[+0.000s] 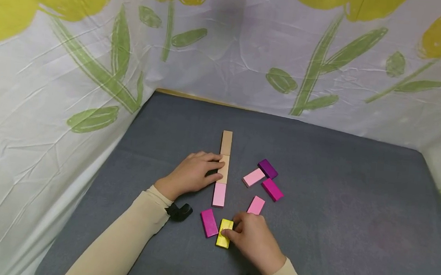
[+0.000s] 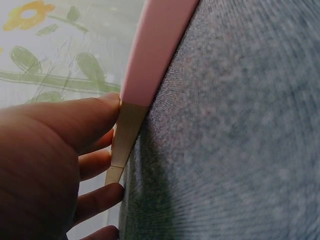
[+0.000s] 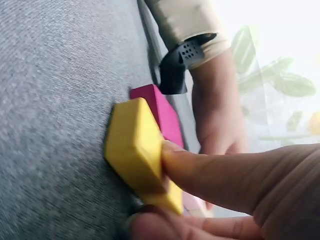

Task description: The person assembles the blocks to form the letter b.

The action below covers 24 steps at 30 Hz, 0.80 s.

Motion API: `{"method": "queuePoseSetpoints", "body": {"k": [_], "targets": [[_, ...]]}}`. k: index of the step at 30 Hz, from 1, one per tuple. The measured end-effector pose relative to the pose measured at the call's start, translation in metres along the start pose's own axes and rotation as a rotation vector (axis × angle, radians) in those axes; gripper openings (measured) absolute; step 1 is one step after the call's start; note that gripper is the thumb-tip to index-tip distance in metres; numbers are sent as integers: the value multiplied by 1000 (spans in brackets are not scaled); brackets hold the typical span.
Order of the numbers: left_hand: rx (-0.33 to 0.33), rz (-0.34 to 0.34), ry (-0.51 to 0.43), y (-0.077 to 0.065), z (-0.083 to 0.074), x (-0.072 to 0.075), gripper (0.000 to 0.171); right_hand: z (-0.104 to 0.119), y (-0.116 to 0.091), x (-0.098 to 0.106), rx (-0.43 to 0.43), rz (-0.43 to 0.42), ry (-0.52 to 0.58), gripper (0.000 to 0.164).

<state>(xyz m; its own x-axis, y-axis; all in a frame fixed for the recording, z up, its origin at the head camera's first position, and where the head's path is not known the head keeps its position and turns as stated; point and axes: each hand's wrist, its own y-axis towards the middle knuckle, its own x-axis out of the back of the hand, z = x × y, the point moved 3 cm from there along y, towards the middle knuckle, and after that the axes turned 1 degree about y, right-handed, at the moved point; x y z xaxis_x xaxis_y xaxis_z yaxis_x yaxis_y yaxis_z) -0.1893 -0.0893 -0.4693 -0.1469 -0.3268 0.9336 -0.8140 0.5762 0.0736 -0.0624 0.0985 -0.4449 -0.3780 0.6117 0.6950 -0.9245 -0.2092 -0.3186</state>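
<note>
Two tan blocks and a pale pink block [image 1: 219, 195] lie end to end in a straight row on the dark grey table. My left hand [image 1: 193, 174] rests beside the row, its extended fingertips touching the middle tan block [image 1: 222, 175]. Beyond that lies the far tan block [image 1: 226, 142]. In the left wrist view, the thumb [image 2: 107, 107] touches near the joint of the pink and tan blocks. My right hand [image 1: 256, 240] pinches a yellow block [image 1: 225, 227] between thumb and fingers. A magenta block [image 1: 209, 223] lies just left of the yellow one.
Right of the row lie a purple block [image 1: 268, 168], a light pink block [image 1: 254, 177] and a magenta block [image 1: 272, 190], close together. Another pink block [image 1: 256, 205] lies just beyond my right hand. White flowered cloth [image 1: 227, 67] hangs behind and beside the table [image 1: 339, 189].
</note>
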Motion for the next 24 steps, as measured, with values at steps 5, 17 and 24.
{"method": "queuePoseSetpoints", "body": {"k": [5, 17, 24], "targets": [[-5, -5, 1, 0, 1, -1, 46, 1, 3, -3, 13, -18, 38, 25], [25, 14, 3, 1, 1, -2, 48, 4, 15, -6, 25, -9, 68, 19], [27, 21, 1, 2, 2, -3, 49, 6, 21, -8, 36, -15, 72, 20]]}}
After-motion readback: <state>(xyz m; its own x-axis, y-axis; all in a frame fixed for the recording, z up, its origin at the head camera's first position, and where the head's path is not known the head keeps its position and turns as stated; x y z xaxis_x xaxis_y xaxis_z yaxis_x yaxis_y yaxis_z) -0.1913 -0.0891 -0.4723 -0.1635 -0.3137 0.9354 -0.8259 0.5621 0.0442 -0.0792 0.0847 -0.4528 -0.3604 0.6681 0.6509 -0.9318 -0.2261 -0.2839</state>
